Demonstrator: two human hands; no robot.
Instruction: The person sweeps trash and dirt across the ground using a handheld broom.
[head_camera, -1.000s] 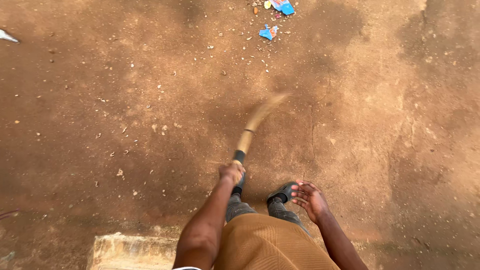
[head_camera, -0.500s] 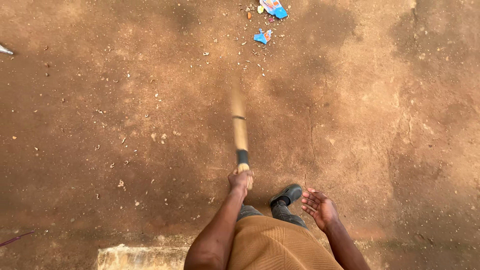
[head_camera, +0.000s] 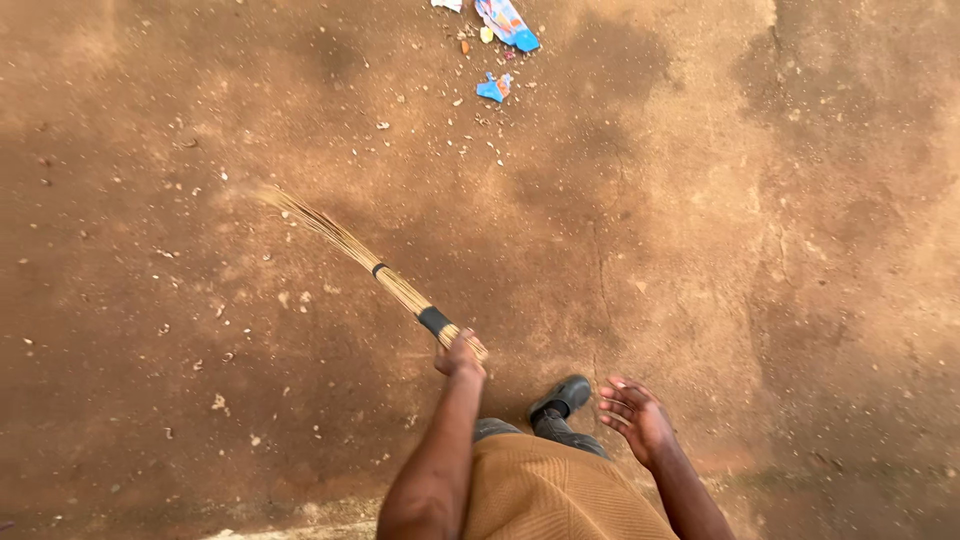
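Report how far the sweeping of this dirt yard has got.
Done: scraps of blue litter lie gathered at the top edge. In hand: the left hand grips the straw broom, its bristles out to the left; the right hand hangs open and empty. Left: pebbles and bits dot the ground.

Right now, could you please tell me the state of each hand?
Left hand: closed around the handle end of the straw broom.
Right hand: open, fingers spread, holding nothing, beside the black shoe.
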